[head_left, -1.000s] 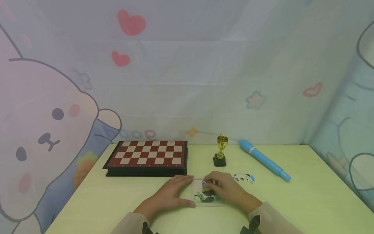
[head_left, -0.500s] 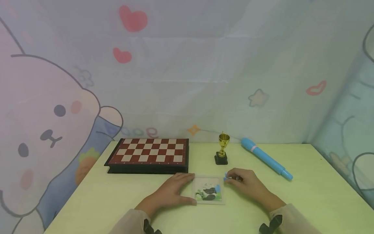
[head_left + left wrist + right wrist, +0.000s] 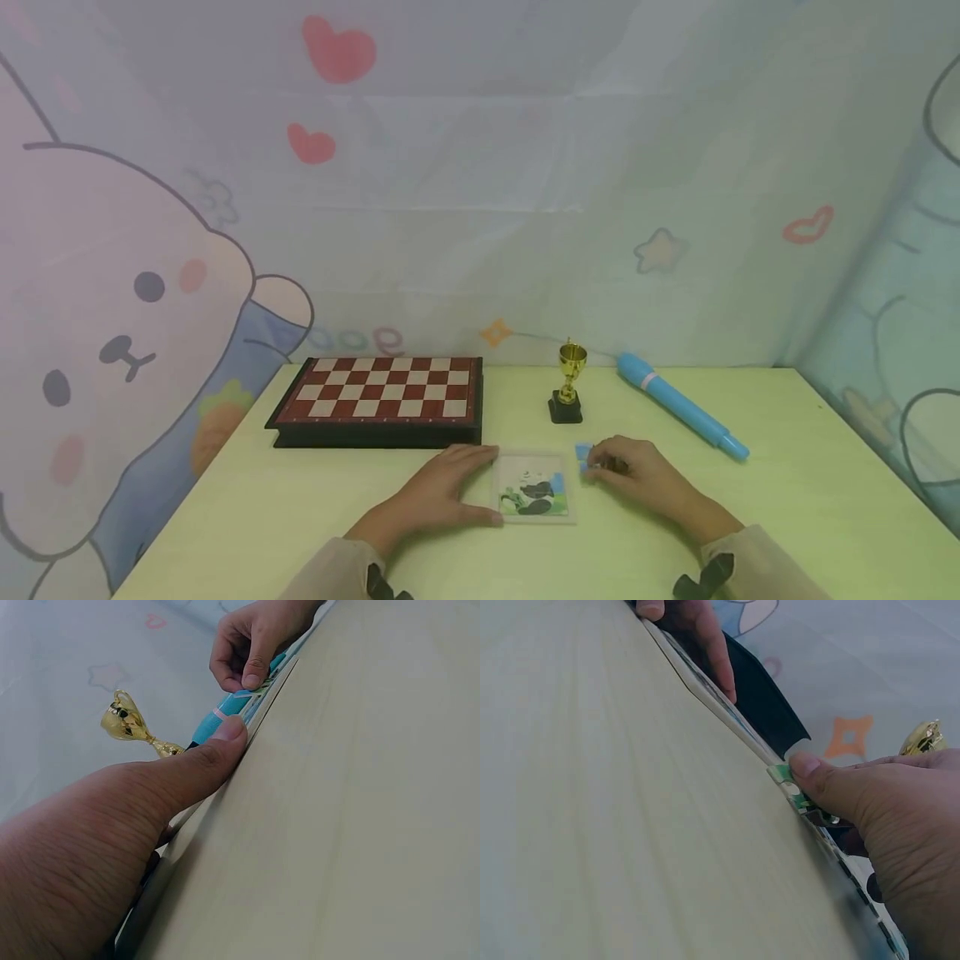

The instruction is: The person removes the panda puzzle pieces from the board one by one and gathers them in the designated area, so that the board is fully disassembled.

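Note:
A small clear puzzle tray (image 3: 501,482) with a partly built panda picture lies on the table's near middle. My left hand (image 3: 438,490) rests flat against its left side, with fingers by the far corner and the thumb (image 3: 196,766) along the near edge. Just right of the tray, my right hand (image 3: 637,475) pinches a small blue-and-green puzzle piece (image 3: 583,454) between thumb and fingers. The right wrist view shows that piece (image 3: 783,773) held low at the table, close to the tray's edge. How many loose pieces lie under the hand is hidden.
A red-and-cream chessboard box (image 3: 378,402) stands at the back left. A small gold trophy (image 3: 568,385) on a black base is behind the tray. A blue pen-shaped toy (image 3: 678,406) lies at the back right. Printed fabric walls close in the table (image 3: 810,483).
My right hand left the tray, moved right to the loose pieces beside it and took hold of one. The left hand stayed at the tray's left side.

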`<act>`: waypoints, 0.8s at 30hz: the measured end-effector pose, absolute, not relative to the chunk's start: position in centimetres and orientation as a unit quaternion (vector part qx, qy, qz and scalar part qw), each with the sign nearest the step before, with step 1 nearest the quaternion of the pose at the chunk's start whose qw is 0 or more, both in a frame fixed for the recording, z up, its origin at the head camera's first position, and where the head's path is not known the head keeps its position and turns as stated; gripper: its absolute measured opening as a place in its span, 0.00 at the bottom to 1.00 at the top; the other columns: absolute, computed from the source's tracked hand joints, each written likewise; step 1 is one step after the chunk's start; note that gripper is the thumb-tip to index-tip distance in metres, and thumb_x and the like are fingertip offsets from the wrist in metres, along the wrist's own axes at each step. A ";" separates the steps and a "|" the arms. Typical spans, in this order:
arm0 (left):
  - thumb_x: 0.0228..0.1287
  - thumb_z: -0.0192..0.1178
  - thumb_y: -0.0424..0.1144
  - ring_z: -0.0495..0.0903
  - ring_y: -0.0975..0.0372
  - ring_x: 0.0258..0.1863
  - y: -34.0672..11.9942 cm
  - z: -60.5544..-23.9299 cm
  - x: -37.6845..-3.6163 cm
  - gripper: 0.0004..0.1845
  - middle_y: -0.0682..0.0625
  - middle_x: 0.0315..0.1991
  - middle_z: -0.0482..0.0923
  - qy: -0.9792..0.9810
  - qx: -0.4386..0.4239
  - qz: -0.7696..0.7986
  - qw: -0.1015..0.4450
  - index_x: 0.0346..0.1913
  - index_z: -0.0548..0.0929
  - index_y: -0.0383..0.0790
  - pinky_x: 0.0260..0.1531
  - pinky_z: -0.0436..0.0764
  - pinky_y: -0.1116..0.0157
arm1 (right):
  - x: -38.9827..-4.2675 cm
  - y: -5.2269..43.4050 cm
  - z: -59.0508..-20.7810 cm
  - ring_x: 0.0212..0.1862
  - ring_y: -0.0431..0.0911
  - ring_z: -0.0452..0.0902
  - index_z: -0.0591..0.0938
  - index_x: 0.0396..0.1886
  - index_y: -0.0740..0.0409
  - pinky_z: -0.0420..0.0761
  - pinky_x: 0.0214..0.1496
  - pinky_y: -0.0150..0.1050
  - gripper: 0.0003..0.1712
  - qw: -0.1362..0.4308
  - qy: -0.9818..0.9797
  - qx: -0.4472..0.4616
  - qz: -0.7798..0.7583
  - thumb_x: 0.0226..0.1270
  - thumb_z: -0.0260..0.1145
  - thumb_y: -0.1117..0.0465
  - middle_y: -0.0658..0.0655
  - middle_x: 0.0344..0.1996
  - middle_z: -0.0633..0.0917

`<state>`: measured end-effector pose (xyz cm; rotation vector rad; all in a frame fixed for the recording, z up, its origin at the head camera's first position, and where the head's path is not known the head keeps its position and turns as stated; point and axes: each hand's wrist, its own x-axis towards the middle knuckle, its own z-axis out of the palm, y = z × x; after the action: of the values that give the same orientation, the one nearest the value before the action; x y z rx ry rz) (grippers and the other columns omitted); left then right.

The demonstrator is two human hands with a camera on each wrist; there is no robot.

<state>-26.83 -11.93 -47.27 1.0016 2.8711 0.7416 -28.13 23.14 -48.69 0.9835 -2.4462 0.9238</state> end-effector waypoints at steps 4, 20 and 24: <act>0.45 0.60 0.77 0.62 0.58 0.72 -12.0 -47.6 -26.7 0.52 0.58 0.72 0.63 0.916 0.322 0.239 0.004 0.73 0.62 0.57 0.70 0.65 0.47 | -28.2 23.2 -49.0 0.29 0.30 0.70 0.82 0.36 0.42 0.75 0.29 0.25 0.08 0.185 -0.856 0.369 0.312 0.58 0.72 0.55 0.35 0.30 0.79; 0.45 0.59 0.77 0.62 0.58 0.72 -12.0 -47.4 -26.9 0.52 0.58 0.73 0.62 0.916 0.321 0.240 0.005 0.73 0.61 0.59 0.70 0.64 0.46 | -28.6 23.2 -48.8 0.34 0.36 0.71 0.82 0.35 0.44 0.76 0.33 0.27 0.11 0.225 -0.837 0.409 0.285 0.54 0.75 0.57 0.40 0.34 0.80; 0.45 0.59 0.77 0.62 0.58 0.72 -12.0 -47.4 -26.9 0.52 0.59 0.72 0.63 0.916 0.321 0.240 0.003 0.73 0.61 0.59 0.70 0.65 0.46 | -28.6 23.3 -48.7 0.35 0.36 0.71 0.82 0.35 0.45 0.76 0.33 0.26 0.11 0.228 -0.837 0.411 0.279 0.53 0.75 0.56 0.41 0.34 0.80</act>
<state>-26.89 -12.03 -47.39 1.0077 2.8717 0.7519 -28.65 23.27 -48.71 1.1306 -2.3057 0.7690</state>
